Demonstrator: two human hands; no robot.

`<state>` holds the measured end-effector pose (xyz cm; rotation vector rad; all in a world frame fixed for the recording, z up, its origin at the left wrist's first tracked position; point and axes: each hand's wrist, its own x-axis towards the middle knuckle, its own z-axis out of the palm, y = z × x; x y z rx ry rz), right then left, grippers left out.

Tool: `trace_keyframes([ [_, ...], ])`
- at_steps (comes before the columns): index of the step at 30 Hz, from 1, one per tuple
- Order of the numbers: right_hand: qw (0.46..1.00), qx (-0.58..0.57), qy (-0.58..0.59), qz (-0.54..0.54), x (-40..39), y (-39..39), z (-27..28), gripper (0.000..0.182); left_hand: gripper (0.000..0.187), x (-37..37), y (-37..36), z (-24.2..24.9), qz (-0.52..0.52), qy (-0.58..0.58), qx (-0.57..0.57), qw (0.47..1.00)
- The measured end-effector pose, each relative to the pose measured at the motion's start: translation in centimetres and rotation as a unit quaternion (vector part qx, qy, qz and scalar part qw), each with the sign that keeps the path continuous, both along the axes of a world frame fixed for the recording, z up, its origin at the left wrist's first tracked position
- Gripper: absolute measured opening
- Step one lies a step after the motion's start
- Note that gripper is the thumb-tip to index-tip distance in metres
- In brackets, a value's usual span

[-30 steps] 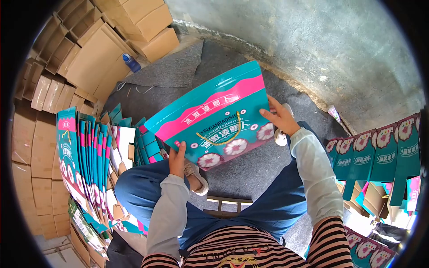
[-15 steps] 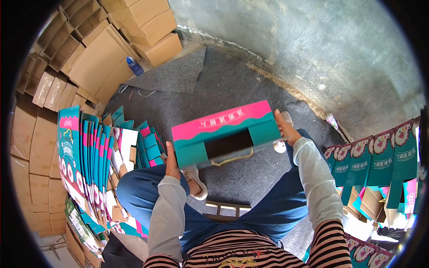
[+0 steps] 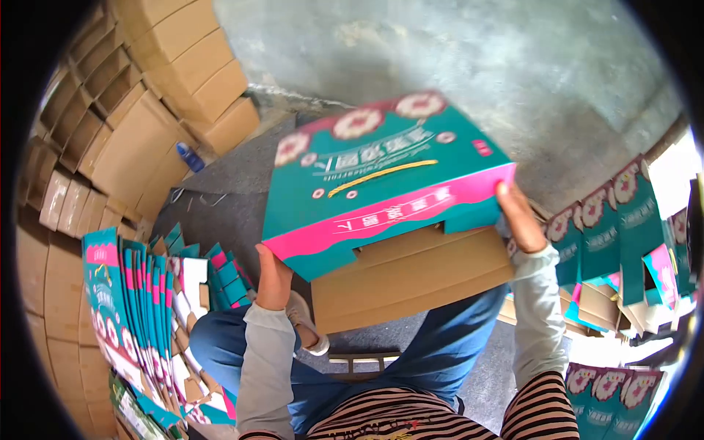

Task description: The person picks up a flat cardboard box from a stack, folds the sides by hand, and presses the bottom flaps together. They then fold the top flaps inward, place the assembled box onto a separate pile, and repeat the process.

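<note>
A teal and pink cardboard gift box (image 3: pixel 381 165) with a yellow rope handle (image 3: pixel 383 176) is held up in front of me, over my knees. Its printed broad face is turned up, and a plain brown flap (image 3: pixel 414 279) hangs open toward me. At the box's left corner, my left hand (image 3: pixel 274 279) presses against the side. My right hand (image 3: pixel 522 220) grips the opposite end, thumb near the pink edge. Most of the fingers of both hands are hidden behind the box.
Flattened teal box blanks (image 3: pixel 139 315) stand in a stack at my left. More printed boxes (image 3: pixel 601 227) are lined up on the right. Brown cartons (image 3: pixel 66 279) are piled along the left, with a blue bottle (image 3: pixel 190 157) before them. A concrete wall (image 3: pixel 455 51) rises ahead.
The box has been raised and tipped, so its printed face now shows instead of the side with the dark opening. A brown flap has swung out toward me. Both hands stay on it.
</note>
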<state>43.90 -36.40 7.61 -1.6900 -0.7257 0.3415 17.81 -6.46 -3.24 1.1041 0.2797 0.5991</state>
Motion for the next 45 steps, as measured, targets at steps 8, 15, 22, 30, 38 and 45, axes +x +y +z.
trace_keyframes([
  [8,0.889,0.288,-0.064,-0.351,-2.1,-24.4,13.8,0.055,0.076,15.0,-12.7,10.7,-0.191,-0.252,0.074,0.946],
  [15,0.904,0.281,-0.11,-0.302,-4.4,-47.6,22.7,0.052,0.096,24.0,-28.0,23.5,-0.313,-0.33,0.155,0.877],
  [22,0.776,-0.184,-0.351,-0.491,-0.5,-64.8,21.8,0.059,0.101,28.6,-37.2,26.4,-0.359,-0.324,0.211,0.849],
  [30,0.79,-0.291,-0.372,-0.392,1.6,-70.2,20.9,0.069,0.073,32.1,-44.7,23.9,-0.268,-0.339,0.326,0.841],
  [38,0.774,-0.202,-0.264,-0.539,4.7,-72.8,19.6,0.05,0.076,33.6,-46.2,26.0,-0.322,-0.161,0.504,0.785],
  [45,0.614,-0.409,-0.412,-0.534,5.8,-74.4,20.6,0.054,0.06,33.5,-42.9,22.5,-0.307,-0.206,0.479,0.796],
])
